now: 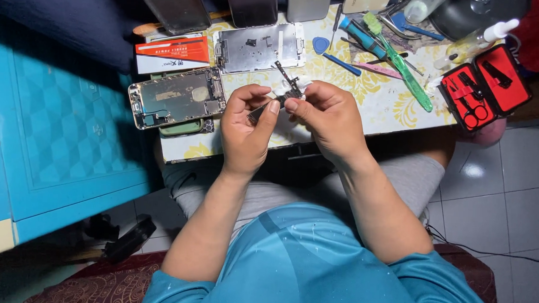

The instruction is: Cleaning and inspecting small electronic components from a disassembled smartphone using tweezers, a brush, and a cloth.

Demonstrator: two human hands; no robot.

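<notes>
Centre of the frame: left hand (246, 130) and right hand (330, 121) raised just above the near table edge, both pinching one small dark circuit board (277, 101) between thumb and fingertips, held close under the camera, probably for a clear look at fine parts. From the left, thumb and forefinger closed on the lower end; from the right, fingertips pressed together on the upper end, with a scrap of white cloth (295, 87) bunched against the board, seemingly for wiping. Thin, rigid, elongated, with a narrow arm jutting up toward the top of the frame. Left of centre on the table (378, 107), an opened phone shell (176, 97), metallic, rectangular, innards exposed, lying flat within reach. Above it a red and white box (172, 54); at top centre a bare silver plate (260, 46). Upper right: a green toothbrush (404, 66), blue-handled tools, and an open red case (485, 86) with scissors. Covering of the table glossy, yellow-flowered.
</notes>
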